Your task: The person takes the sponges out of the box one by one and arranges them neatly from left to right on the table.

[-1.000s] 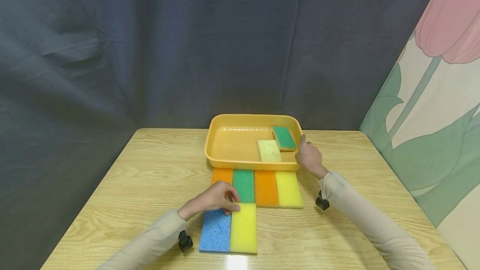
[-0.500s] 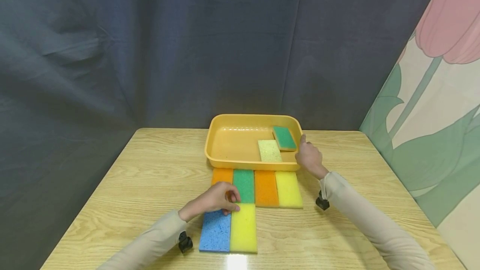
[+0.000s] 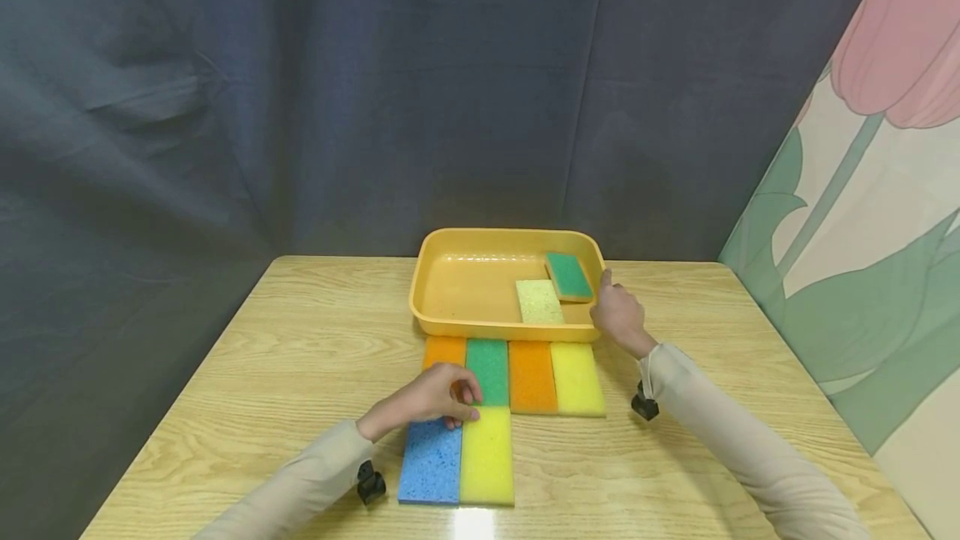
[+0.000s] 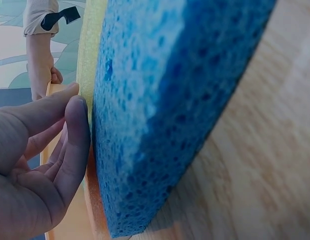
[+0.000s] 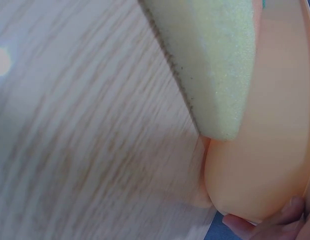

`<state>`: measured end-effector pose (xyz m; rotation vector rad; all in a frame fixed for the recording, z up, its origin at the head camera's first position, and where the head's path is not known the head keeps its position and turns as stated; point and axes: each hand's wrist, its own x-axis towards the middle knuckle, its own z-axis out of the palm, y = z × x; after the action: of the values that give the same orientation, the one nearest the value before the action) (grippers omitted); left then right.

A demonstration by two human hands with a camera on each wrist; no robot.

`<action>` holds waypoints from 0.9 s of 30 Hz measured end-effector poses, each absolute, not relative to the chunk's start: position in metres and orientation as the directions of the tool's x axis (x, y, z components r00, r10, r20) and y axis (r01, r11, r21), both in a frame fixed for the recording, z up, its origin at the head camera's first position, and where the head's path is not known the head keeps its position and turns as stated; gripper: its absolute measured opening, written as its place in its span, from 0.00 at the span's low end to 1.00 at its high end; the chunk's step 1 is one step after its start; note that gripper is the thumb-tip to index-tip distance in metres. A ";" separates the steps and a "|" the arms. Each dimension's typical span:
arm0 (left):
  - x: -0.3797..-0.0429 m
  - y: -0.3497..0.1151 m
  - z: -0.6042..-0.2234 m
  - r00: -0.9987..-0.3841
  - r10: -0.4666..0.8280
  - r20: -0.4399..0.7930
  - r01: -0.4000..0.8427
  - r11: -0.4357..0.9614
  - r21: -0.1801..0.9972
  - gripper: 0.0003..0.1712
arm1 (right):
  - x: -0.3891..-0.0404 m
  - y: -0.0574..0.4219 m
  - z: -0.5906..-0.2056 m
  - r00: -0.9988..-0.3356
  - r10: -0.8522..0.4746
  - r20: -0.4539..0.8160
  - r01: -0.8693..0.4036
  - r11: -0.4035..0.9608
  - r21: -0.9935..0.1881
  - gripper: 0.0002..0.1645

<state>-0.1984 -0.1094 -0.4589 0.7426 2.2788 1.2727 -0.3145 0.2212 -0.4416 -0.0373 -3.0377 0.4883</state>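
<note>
In the head view my left hand (image 3: 431, 397) hovers low over several flat sponges, its fingers bent and its thumb at the far edge of a yellow sponge (image 3: 487, 461). The left wrist view shows thumb and fingertips close together against the yellow sponge's face, with nothing pinched between them. Beside it lies a blue sponge (image 3: 431, 465), its far end partly hidden by the hand. My right hand (image 3: 618, 317) grips the near right corner of a yellow plastic tray (image 3: 465, 329), index finger along the outside of its right wall.
Behind those two sponges, a row of orange (image 3: 446, 348), green (image 3: 487, 372), orange (image 3: 532, 377) and yellow sponges (image 3: 577, 380) meets the tray's front. Inside the tray are a pale yellow sponge (image 3: 538, 302) and a green-topped sponge (image 3: 568, 275). A dark curtain (image 3: 450, 107) hangs behind.
</note>
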 end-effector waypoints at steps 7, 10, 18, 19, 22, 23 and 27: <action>-0.200 -0.109 -0.460 -0.780 0.619 -0.088 0.255 0.443 0.860 0.03 | -0.314 0.220 -0.441 -0.998 0.032 0.057 0.013 0.952 -0.306 0.43; -0.201 -0.108 -0.459 -0.790 0.608 -0.073 0.261 0.443 0.858 0.02 | -0.314 0.220 -0.441 -0.998 0.033 0.055 0.015 0.952 -0.305 0.43; -0.207 -0.106 -0.456 -0.809 0.587 -0.009 0.296 0.421 0.857 0.03 | -0.313 0.221 -0.440 -0.999 0.029 0.045 0.014 0.954 -0.300 0.43; -0.208 -0.106 -0.455 -0.811 0.585 -0.001 0.301 0.419 0.856 0.03 | -0.313 0.221 -0.439 -0.999 0.027 0.044 0.013 0.954 -0.300 0.43; -0.211 -0.103 -0.450 -0.815 0.578 0.026 0.322 0.416 0.850 0.03 | -0.312 0.221 -0.439 -0.999 0.025 0.045 0.011 0.954 -0.301 0.43; -0.212 -0.102 -0.448 -0.815 0.578 0.039 0.332 0.411 0.849 0.03 | -0.312 0.221 -0.439 -0.999 0.026 0.046 0.011 0.954 -0.301 0.43; -0.217 -0.095 -0.440 -0.816 0.572 0.089 0.370 0.398 0.839 0.05 | -0.312 0.221 -0.438 -0.998 0.031 0.049 0.014 0.952 -0.306 0.43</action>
<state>-0.2171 -0.0953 -0.4404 0.8364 2.4407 1.3813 -0.3117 0.2206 -0.4380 -0.0352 -3.0512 0.4775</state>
